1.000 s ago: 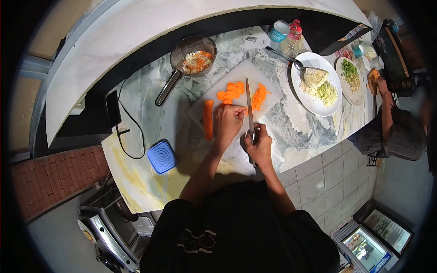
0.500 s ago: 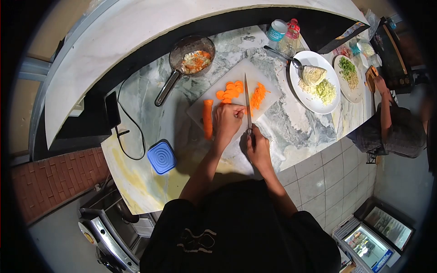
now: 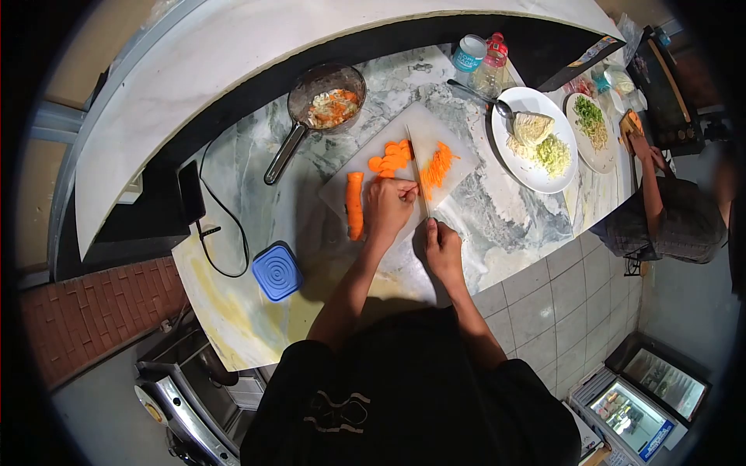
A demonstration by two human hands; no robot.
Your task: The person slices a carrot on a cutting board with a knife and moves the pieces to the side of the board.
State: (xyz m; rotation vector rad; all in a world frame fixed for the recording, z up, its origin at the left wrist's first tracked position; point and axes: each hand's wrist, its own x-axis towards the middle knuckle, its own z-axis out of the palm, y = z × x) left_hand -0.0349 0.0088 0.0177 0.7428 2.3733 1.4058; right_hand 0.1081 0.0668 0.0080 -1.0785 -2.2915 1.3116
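Surface: green-and-white marbled surface [image 3: 249,171]; clock directions run from the middle of the white cutting board [image 3: 431,128].
Cable end: dark phone-like device [image 3: 191,193] at 9 o'clock.
Blue square: lidded container [image 3: 277,272] with ringed top, at 8 o'clock.
Pan: cooked orange and pale food inside the pan [image 3: 298,99], at 10 to 11 o'clock.
Thick carrot: uncut carrot length [image 3: 354,203] on the board, at 8 o'clock.
Left hand: left hand [image 3: 391,206] at 7 o'clock, fingers curled beside the blade; what its grip holds cannot be told.
Slices: overlapping carrot rounds [image 3: 388,161], 11 o'clock.
Knife: knife [image 3: 415,155] between rounds and strips, tip roughly toward 12.
Strips: heaped carrot strips [image 3: 440,168], 3 o'clock.
Right hand: right hand [image 3: 444,247], 5 o'clock, grip closed around the knife's handle.
Cup and bottle: blue-labelled cup [image 3: 468,56] beside a red-capped bottle [image 3: 495,58], 1 o'clock.
Cabbage: wedge and shreds on an oval plate [image 3: 544,182], 3 o'clock.
Far right: co-worker's hands [image 3: 643,147], 3 o'clock.
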